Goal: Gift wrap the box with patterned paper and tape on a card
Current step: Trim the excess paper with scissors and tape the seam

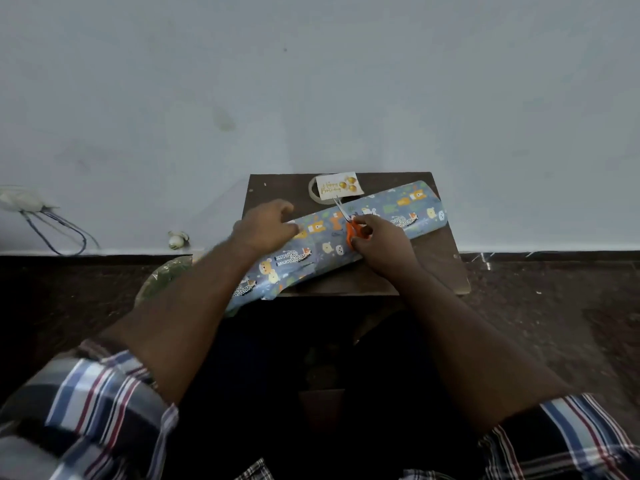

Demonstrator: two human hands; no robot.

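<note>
Head view: cutting step judged to be in hand, with no box visible anywhere. Right hand (377,237) curled round the orange-handled scissors (349,225), blades pointing away toward the birthday card (341,188). Left hand (265,225) resting on the patterned paper roll (332,237), fingers bent over its far edge, though whether gripping or only pressing could not be told through the blur. Roll laid slantwise across the small dark tabletop (446,268), near end overhanging the front edge, far end reaching the right rear corner. Card propped on a tape ring (313,192) at the back edge, just beyond the blade tips. Next move judged to call for unrolling a length first, then a straight cut. Little bare tabletop left for spreading paper: only a strip at the right and front.
</note>
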